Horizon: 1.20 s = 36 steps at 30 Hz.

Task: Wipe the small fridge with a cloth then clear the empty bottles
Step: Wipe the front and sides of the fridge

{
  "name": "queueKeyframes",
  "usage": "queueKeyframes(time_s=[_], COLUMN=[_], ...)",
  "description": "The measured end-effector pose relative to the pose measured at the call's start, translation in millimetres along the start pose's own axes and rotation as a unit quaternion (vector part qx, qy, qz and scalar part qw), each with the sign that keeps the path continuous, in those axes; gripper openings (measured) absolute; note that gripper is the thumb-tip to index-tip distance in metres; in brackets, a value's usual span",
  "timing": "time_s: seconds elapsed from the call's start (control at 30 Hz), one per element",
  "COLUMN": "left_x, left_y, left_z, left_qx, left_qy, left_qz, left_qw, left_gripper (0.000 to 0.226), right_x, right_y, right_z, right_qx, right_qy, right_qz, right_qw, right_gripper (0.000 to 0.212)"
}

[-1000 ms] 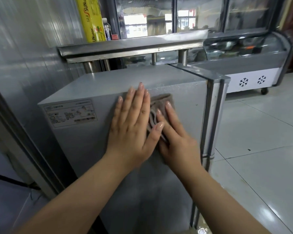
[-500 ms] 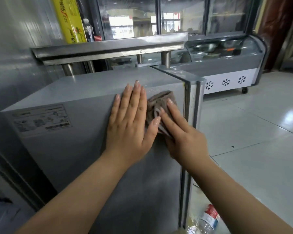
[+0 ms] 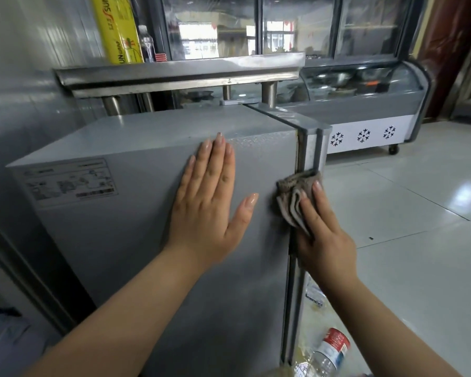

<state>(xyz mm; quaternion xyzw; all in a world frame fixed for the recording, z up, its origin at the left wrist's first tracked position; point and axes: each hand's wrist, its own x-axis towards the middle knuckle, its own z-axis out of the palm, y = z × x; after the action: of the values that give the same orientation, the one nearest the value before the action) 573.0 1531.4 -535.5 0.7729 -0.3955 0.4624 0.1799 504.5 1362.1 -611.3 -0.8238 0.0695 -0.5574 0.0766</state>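
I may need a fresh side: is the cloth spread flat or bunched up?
Bunched up. The cloth shows several folds under the right hand, which presses it against the fridge door edge.

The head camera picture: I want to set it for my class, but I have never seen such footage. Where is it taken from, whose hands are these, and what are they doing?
The camera sits on a person's head and looks forward and down, so the two bare arms reaching in from the bottom are that person's own. There is no machine here.

The left hand lies flat, fingers straight, on the side of the small grey metal fridge. The right hand presses a crumpled brownish-grey cloth against the fridge's front edge, by the door seam.

Low down beside the fridge lies a clear plastic bottle with a red and white label. Behind stand a steel shelf carrying a yellow roll box, and a glass-topped chest freezer with snowflake marks.
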Motion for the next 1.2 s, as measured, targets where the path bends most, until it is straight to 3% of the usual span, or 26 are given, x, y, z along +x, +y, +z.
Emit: queueKeyframes(time_s=[0.13,0.2,0.27,0.33,0.47,0.57,0.7,0.87,0.97,1.1,1.2], left_x=[-18,-28,-37,-48,-75,-95,-109,-114,-122,-112,-106], left_y=[-17,-30,-44,-58,-80,-93,-100,-103,-100,-96,-97], left_z=[-10,-17,-28,-38,-53,-57,-58,-49,-47,-55,-68], left_qx=[0.008,0.026,0.041,0.059,0.083,0.061,-0.043,-0.141,-0.296,-0.512,-0.584], left_qy=[0.003,0.001,-0.003,-0.002,0.001,-0.003,0.028,0.08,0.115,0.188,0.22], left_qz=[-0.004,-0.019,-0.046,-0.081,-0.142,-0.191,-0.303,-0.343,-0.38,-0.475,-0.493], left_qw=[1.0,0.999,0.998,0.995,0.986,0.98,0.952,0.925,0.869,0.69,0.606], left_gripper=[0.065,0.064,0.064,0.065,0.066,0.069,0.064,0.057,0.049,0.052,0.058], right_x=[14,26,35,32,-4,-3,29,19,1,21,31], right_y=[-45,-68,-91,-112,-115,-101,-137,-182,-175,-195,-229], right_z=[7,13,18,27,38,34,33,53,56,52,59], right_qx=[0.159,0.219,0.234,0.218,0.116,0.101,0.14,0.133,0.114,0.142,0.167], right_qy=[0.052,0.048,0.053,0.042,-0.068,-0.048,-0.012,-0.09,-0.105,-0.073,-0.084], right_qz=[0.166,0.2,0.161,0.059,-0.101,-0.107,-0.06,-0.198,-0.244,-0.211,-0.207], right_qw=[0.972,0.954,0.958,0.973,0.986,0.988,0.988,0.967,0.957,0.964,0.96], right_gripper=[0.053,0.054,0.055,0.056,0.057,0.058,0.055,0.054,0.057,0.055,0.053])
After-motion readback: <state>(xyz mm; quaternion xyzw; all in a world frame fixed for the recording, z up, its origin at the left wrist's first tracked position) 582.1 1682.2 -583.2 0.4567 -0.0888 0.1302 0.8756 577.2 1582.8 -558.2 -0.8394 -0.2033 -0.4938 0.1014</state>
